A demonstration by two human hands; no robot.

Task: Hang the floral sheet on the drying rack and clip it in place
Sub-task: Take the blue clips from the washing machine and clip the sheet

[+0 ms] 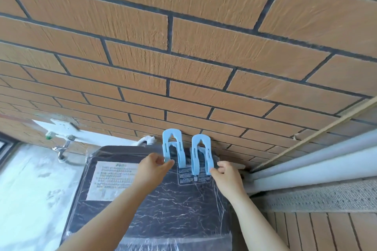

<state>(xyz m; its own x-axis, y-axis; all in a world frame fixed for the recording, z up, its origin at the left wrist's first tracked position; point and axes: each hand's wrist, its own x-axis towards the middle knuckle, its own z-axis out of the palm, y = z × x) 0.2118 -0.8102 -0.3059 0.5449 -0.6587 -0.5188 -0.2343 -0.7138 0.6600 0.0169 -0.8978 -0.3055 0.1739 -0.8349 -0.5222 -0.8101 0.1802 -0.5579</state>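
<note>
Left hand [155,164] pinches the foot of the left clip [173,149], right hand [226,171] pinches the right clip [202,155]. Both stand side by side on the dark marbled lid [173,210], against the brick wall [183,47].

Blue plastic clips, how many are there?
2. The left light blue plastic clip stands on the dark marbled appliance top, pinched by the left hand; the right clip stands beside it, at the right hand. Others may be hidden.

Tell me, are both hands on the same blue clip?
No, the left hand pinches the left clip and the right hand pinches the right clip.
</note>
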